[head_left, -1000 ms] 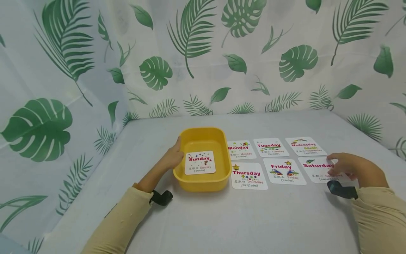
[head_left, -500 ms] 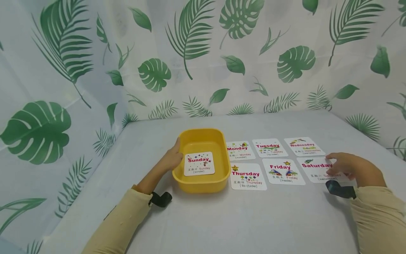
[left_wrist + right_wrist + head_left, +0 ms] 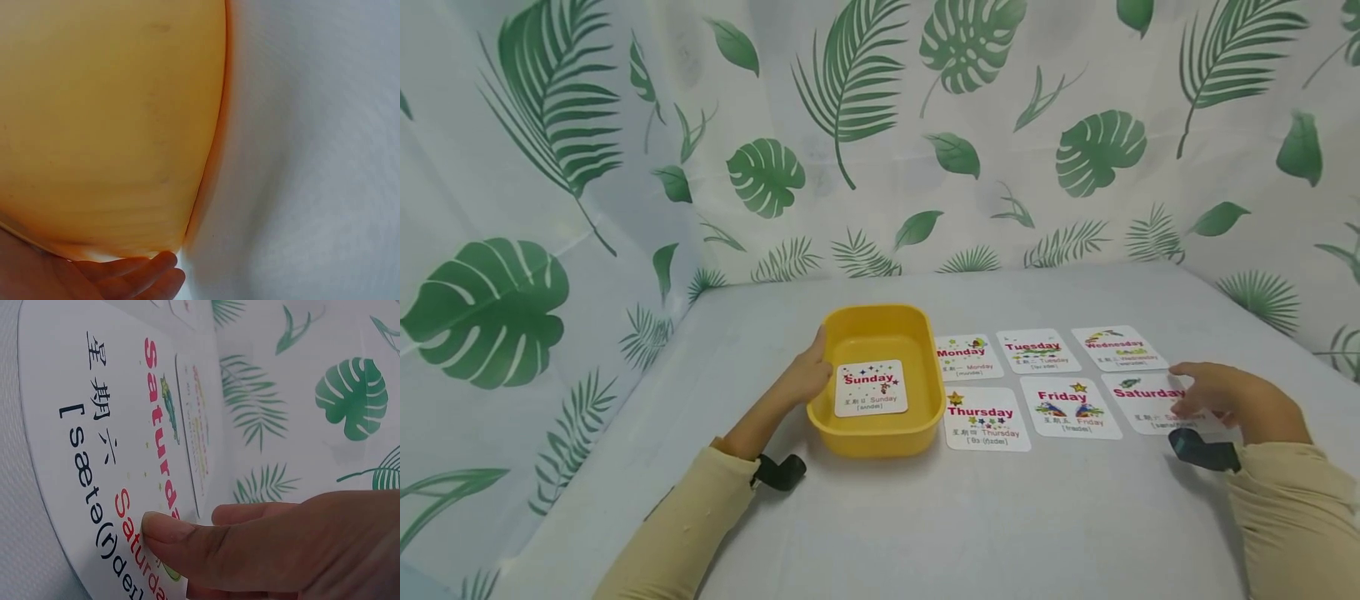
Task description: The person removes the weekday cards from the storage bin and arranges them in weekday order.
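Note:
My left hand [image 3: 805, 372] grips the left rim of a yellow plastic tub [image 3: 880, 443], with a Sunday word card [image 3: 871, 400] lying inside. In the left wrist view, its fingertips [image 3: 164, 261] curl along the tub's outer wall. On the right, my right hand [image 3: 1247, 396] pinches the right edge of the Saturday card [image 3: 1138, 412]. Its thumb [image 3: 172, 534] lies across the printed face in the right wrist view, the other fingers at the card's edge and partly hidden. That card still lies in the front row, beside the Friday card [image 3: 1071, 408].
The Thursday card [image 3: 985, 429] lies just right of the tub. Behind it runs a back row: Monday [image 3: 970, 367], Tuesday [image 3: 1039, 358] and Wednesday [image 3: 1120, 354] cards. A leaf-print cloth [image 3: 865, 200] hangs behind the grey-white table [image 3: 970, 525].
Both hands, the tub and the cards keep their places; the head view has shifted only slightly.

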{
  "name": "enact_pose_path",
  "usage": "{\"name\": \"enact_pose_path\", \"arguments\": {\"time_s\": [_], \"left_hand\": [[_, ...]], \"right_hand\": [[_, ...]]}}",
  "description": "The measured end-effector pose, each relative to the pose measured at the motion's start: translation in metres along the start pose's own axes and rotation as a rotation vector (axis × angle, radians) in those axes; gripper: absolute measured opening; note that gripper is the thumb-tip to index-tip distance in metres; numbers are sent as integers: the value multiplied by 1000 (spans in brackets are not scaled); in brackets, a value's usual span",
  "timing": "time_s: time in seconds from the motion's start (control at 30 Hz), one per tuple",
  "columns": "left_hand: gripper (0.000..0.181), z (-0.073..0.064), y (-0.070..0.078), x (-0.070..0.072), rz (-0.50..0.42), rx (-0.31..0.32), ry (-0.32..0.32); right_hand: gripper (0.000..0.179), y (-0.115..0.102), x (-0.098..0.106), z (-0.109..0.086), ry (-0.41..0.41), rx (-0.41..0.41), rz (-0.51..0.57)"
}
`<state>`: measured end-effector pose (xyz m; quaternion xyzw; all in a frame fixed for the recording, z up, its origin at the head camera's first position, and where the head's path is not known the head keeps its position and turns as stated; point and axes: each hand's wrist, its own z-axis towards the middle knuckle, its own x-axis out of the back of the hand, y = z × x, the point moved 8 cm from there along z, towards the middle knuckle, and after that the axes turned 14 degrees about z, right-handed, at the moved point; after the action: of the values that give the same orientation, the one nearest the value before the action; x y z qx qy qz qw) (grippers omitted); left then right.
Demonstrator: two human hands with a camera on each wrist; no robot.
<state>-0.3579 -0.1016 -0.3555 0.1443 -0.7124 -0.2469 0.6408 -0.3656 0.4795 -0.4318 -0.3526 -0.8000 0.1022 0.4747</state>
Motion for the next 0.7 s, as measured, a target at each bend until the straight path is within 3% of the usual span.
{"name": "enact_pose_path", "arguments": {"time_s": [0.3,0.43,0.6,0.7], "left_hand": [[73,2,-3,0,-27,-2,-7],[74,2,-4,0,-42,0,-3],[73,3,-6,1,-51,3,3],[73,3,-8,2,-44,5,7]], "right_hand": [[117,1,5,9,15,2,-11],[117,-7,6,0,26,-7,-7],[103,-22,-1,-20,18,10,-14],[104,-21,1,-12,25,23,-28]]}}
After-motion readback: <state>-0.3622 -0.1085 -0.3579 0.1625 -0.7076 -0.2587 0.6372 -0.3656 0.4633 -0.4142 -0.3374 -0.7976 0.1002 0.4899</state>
